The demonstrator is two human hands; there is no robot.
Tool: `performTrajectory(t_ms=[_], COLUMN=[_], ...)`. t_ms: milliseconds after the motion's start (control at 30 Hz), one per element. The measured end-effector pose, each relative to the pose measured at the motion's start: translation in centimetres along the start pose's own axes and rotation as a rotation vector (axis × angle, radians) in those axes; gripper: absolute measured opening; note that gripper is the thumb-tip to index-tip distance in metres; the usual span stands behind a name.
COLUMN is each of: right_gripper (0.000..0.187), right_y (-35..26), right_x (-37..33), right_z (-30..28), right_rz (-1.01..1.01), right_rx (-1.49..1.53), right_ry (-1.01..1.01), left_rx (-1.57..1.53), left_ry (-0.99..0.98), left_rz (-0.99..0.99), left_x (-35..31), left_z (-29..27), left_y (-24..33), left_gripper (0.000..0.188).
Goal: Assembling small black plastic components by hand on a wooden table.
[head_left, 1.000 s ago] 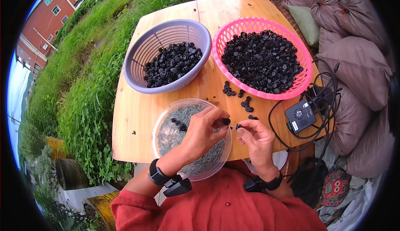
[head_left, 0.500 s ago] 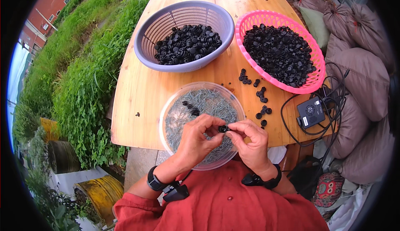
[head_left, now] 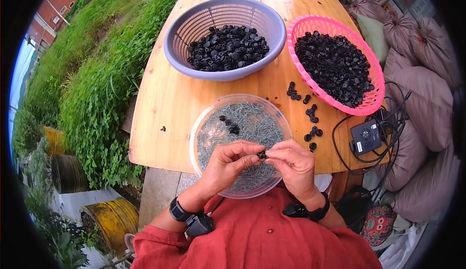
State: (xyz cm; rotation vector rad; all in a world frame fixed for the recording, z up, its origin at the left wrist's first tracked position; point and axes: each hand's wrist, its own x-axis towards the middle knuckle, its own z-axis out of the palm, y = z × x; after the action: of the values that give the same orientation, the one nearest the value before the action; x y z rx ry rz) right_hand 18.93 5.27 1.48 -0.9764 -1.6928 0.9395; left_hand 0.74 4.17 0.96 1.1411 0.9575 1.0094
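My left hand [head_left: 227,166] pinches a small black plastic cap [head_left: 262,155] between thumb and fingertips. Right beside it, my right hand [head_left: 296,167] is closed in a pinch against the cap's other side; whether its fingertips hold anything small is hidden. Both hands meet over the near part of a clear round tub [head_left: 193,145]. Many silvery screws [head_left: 262,121] cover the bottom of that tub. A few black caps [head_left: 233,127] lie on top of the screws, beyond my left hand.
A grey-purple basket [head_left: 171,59] and a pink basket [head_left: 307,78], both heaped with black caps, stand farther back on the wooden table [head_left: 155,109]. Loose black caps [head_left: 312,114] lie right of the tub. A black device [head_left: 366,137] with tangled cables sits at the right edge, beside stuffed sacks [head_left: 422,99].
The view has shifted slightly, so the table's things appear farther right. My fingers have turned a little around the black cap, and both hands stay together over the tub.
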Motion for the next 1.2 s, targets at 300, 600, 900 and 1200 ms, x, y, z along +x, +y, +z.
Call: performTrajectory(t_ms=[300, 600, 900, 1200], right_gripper=[0.021, 0.015, 0.009, 0.013], right_y=[-0.4, -0.1, 0.0, 0.3], right_x=[0.2, 0.4, 2.2, 1.7], right_z=[0.1, -0.1, -0.9, 0.1], right_rz=[0.148, 0.323, 0.680, 0.630], right_rx=[0.185, 0.410, 0.554, 0.642], right_ry=[-0.067, -0.110, -0.288, -0.251], left_rx=[-0.283, -0.219, 0.244, 0.226], left_ry=[0.085, 0.039, 0.018, 0.052], left_rz=[-0.141, -0.128, 0.219, 0.214], left_x=[-0.7, -0.9, -0.8, -1.0], left_z=[0.1, -0.2, -0.5, -0.7], left_y=[0.2, -0.1, 0.2, 0.2], left_gripper=[0.021, 0.020, 0.019, 0.021])
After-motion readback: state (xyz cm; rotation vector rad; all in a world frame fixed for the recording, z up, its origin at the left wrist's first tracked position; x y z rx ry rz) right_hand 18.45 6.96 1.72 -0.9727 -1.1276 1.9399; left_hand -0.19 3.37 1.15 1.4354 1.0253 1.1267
